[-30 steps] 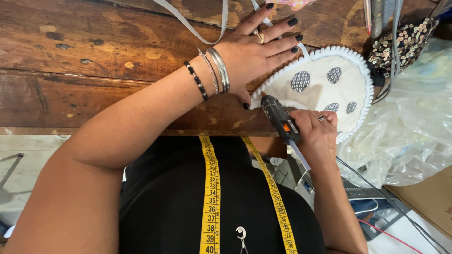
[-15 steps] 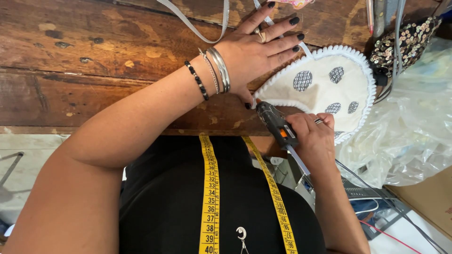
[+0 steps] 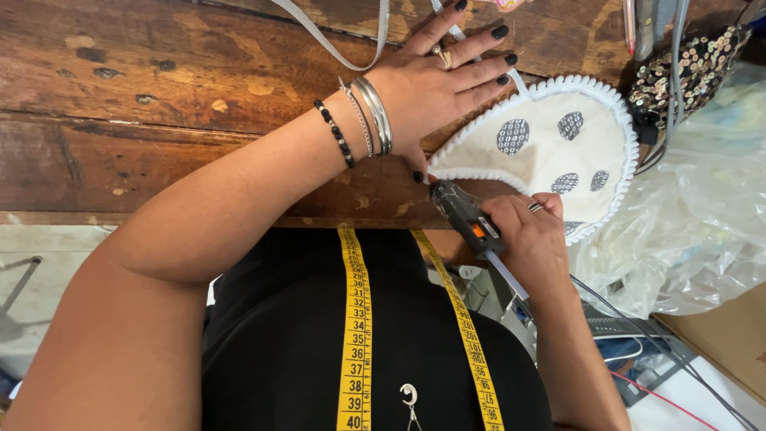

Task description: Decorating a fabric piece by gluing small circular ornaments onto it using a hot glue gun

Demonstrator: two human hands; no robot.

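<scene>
The right hand (image 3: 533,239) grips a glue gun (image 3: 467,217), hiding its handle. The left hand (image 3: 435,88) lies flat, fingers spread, covering the white cloth piece's (image 3: 550,148) edge.

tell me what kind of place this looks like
Probably a sewing or craft workshop: a worn wooden table, a yellow tape measure round the person's neck, and the right hand holding a glue gun to a trimmed cream fabric piece.

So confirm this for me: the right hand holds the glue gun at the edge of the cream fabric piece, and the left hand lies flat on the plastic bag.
One detail is wrong. In the head view, the left hand lies flat on the wooden table and the cream fabric piece, not on the plastic bag. The right hand does hold the glue gun at the fabric's edge.
</scene>
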